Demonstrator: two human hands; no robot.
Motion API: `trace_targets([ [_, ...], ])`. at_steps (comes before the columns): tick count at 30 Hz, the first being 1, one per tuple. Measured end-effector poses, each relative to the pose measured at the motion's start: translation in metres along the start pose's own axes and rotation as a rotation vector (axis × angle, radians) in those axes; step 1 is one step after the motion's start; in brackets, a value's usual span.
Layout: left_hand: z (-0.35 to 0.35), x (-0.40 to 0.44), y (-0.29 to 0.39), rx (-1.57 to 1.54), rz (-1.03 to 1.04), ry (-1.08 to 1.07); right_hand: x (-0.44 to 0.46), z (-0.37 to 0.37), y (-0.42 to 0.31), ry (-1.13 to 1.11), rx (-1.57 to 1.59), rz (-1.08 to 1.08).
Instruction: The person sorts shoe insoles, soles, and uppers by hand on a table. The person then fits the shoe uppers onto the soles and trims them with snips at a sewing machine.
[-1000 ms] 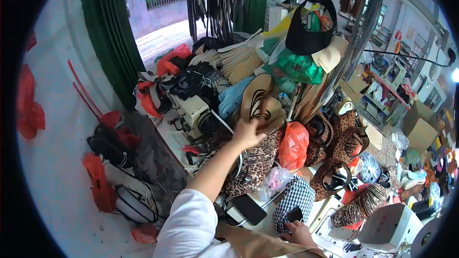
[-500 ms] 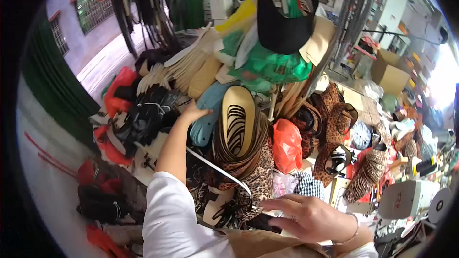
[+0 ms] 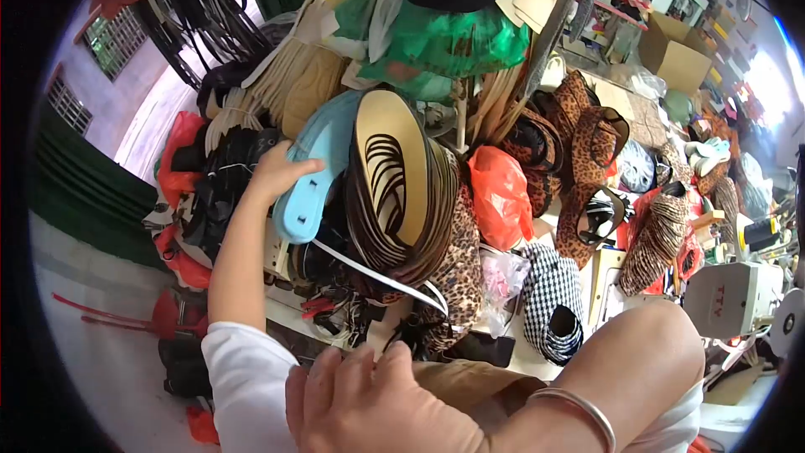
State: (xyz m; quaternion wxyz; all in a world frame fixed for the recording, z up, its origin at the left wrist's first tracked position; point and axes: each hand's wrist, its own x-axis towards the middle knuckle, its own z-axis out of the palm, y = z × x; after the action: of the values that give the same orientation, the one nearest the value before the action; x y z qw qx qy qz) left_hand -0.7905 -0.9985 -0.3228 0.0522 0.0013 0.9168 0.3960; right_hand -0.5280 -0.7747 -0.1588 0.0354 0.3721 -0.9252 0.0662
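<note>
My left hand grips a stack of light-blue shoe soles, its thumb lying across the top one and the other fingers round the left side. Just right of it stands a nested stack of brown shoe uppers with pale insoles and zebra-striped insides. A white strap curves below both stacks. Low in the foreground my right hand, wearing a bracelet at the wrist, is back-up with nothing seen in it. Its fingers are slightly bent and apart, beside my left sleeve.
An orange-red plastic bag, leopard-print uppers and a checked stack lie to the right. Farther right is a sewing machine. Green plastic bulges at the back; black bundles lie left.
My left hand has closed round the blue soles, which have come nearer and tilted. My right hand has moved left across the foreground. The view has shifted downward.
</note>
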Motion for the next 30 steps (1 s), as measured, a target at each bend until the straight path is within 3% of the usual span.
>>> trace_targets([
  [2, -0.006, -0.039, 0.006, 0.013, -0.038, 0.030, -0.004, 0.014, 0.001, 0.086, -0.058, -0.014],
  [3, -0.009, -0.054, -0.002, -0.175, -0.026, -0.020, -0.004, 0.021, 0.001, 0.139, -0.090, -0.037],
  [4, -0.017, -0.073, -0.011, -0.362, -0.013, -0.053, -0.008, 0.028, 0.010, 0.095, 0.064, -0.067],
  [5, -0.021, -0.088, -0.018, -0.292, 0.007, -0.013, -0.014, 0.037, 0.027, 0.047, 0.210, -0.111],
  [6, -0.022, -0.109, -0.015, -0.311, -0.010, 0.022, -0.020, 0.051, 0.044, 0.097, 0.358, -0.089],
  [9, -0.009, -0.164, -0.034, -0.510, 0.012, 0.110, -0.045, 0.105, 0.067, -0.040, 0.343, 0.161],
  [12, 0.074, -0.337, -0.099, -0.583, 0.010, 0.137, -0.204, 0.225, -0.022, 0.054, 0.394, 0.186],
  [14, 0.094, -0.376, -0.096, -0.818, 0.039, 0.217, -0.240, 0.244, -0.045, 0.073, 0.298, 0.151],
  [17, 0.112, -0.427, -0.038, -1.194, 0.157, 0.190, -0.261, 0.248, -0.053, 0.196, 0.556, 0.059],
  [18, 0.115, -0.437, -0.043, -1.308, 0.077, 0.056, -0.268, 0.248, -0.054, 0.202, 0.640, 0.074],
  [21, 0.160, -0.439, -0.042, -1.539, 0.276, 0.187, -0.281, 0.272, -0.051, 0.204, 1.030, 0.268],
  [23, 0.195, -0.441, -0.056, -1.716, 0.366, -0.009, -0.280, 0.266, -0.055, 0.260, 1.395, 0.317],
  [24, 0.222, -0.438, -0.078, -1.775, 0.297, -0.113, -0.280, 0.278, -0.050, 0.296, 1.569, 0.225],
  [26, 0.259, -0.450, -0.090, -1.688, 0.189, -0.184, -0.286, 0.259, -0.055, 0.420, 1.800, 0.283],
  [27, 0.267, -0.473, -0.066, -1.621, 0.040, -0.143, -0.292, 0.256, -0.055, 0.434, 1.806, 0.315],
  [29, 0.279, -0.522, -0.043, -1.442, -0.154, -0.326, -0.315, 0.258, -0.068, 0.559, 1.630, 0.300],
  [30, 0.264, -0.543, 0.003, -1.362, -0.250, -0.383, -0.325, 0.255, -0.066, 0.531, 1.620, 0.393],
])
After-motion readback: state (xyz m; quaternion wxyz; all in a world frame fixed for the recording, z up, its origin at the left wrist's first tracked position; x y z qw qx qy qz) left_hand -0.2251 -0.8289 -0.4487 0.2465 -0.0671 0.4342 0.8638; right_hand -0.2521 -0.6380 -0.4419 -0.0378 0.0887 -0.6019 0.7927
